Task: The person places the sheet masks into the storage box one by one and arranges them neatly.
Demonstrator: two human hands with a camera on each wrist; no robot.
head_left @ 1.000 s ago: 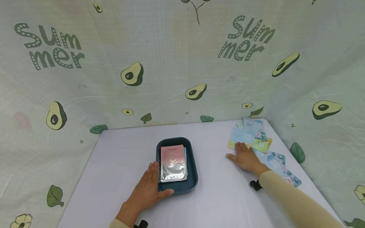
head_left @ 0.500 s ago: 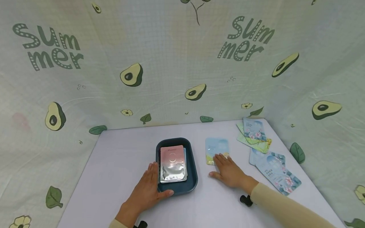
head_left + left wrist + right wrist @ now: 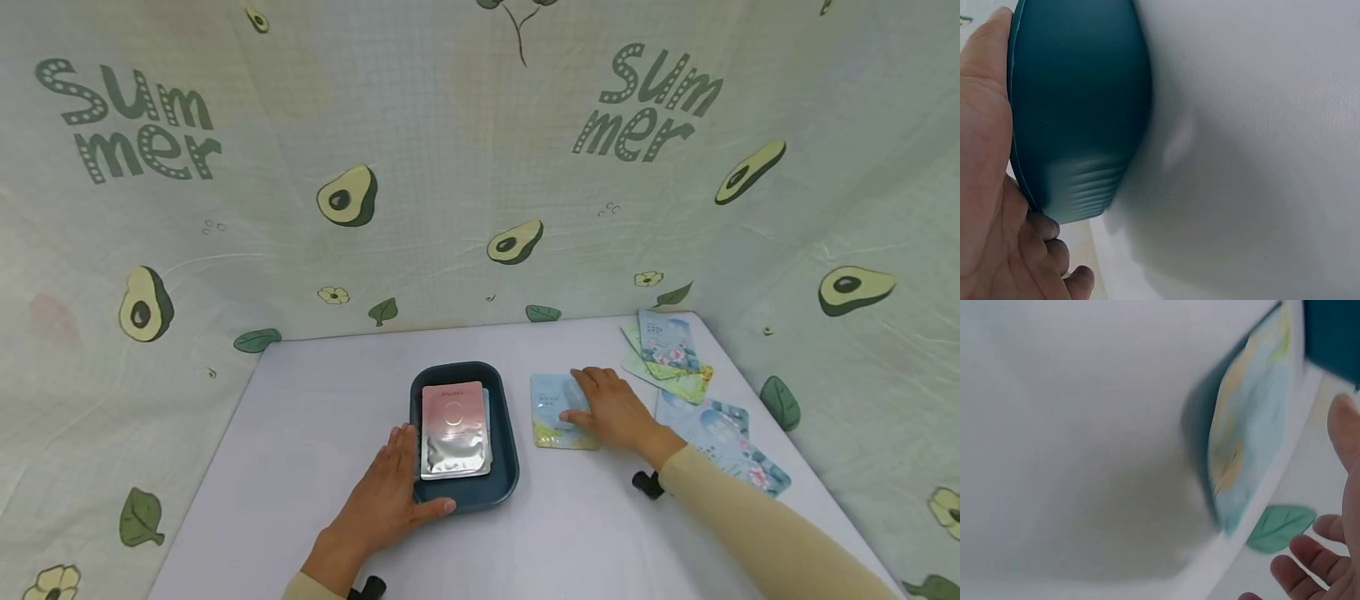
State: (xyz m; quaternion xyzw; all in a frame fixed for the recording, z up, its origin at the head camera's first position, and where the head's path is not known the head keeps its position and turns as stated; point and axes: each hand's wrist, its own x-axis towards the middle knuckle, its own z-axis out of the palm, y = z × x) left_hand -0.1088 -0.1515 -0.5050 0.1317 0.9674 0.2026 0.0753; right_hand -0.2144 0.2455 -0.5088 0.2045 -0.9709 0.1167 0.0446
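A dark blue-green tray (image 3: 510, 487) (image 3: 1085, 94) lies on the white table, with a pink and silver sheet-mask sachet (image 3: 453, 429) on top of another in it. My left hand (image 3: 378, 500) (image 3: 985, 169) rests along the tray's left side, its thumb at the near edge. A light blue sheet-mask sachet (image 3: 553, 408) (image 3: 1250, 425) lies flat to the right of the tray. Over its right part is my right hand (image 3: 617, 417) (image 3: 1344, 512), fingers spread and covering that side. In the right wrist view the sachet's edge bows up, and those fingers stand apart from it.
At the back right, green and blue sachets (image 3: 671, 346) overlap in a loose pile. Two more blue flowered sachets (image 3: 738, 454) lie nearer, partly under the right forearm. An avocado-print cloth (image 3: 420, 125) hangs behind the white table (image 3: 330, 392).
My right hand slid the light blue sachet leftward off the right-hand pile towards the tray, then shifted onto its right side. The sachet came slightly nearer. The left hand stayed against the tray.
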